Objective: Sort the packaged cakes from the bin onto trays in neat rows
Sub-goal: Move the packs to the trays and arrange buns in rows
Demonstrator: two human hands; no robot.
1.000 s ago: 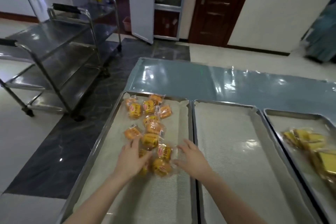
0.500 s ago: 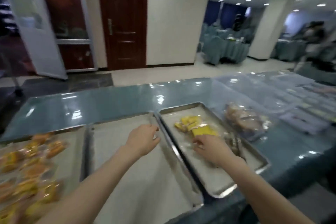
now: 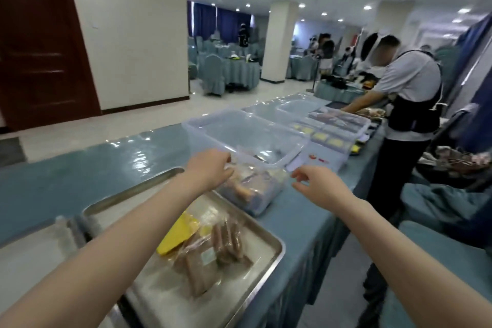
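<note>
On the desk (image 3: 66,181), the metal tray (image 3: 266,255) at the left carries packaged cakes (image 3: 213,245): yellow and brown bars in crinkly wrappers. Just beyond it sits a small clear bin (image 3: 255,189) with more cakes. The left hand (image 3: 210,168) has its fingers closed on the bin's near rim; the right hand (image 3: 319,184) hovers beside it, fingers loosely open. The packs look light, soft and slippery, best pinched by the wrapper edges.

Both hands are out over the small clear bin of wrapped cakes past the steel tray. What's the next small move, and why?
Probably close the left hand on the small clear plastic bin rim, which it already touches, and bring the open right hand in from beside it, then slide the bin toward the steel tray.
</note>
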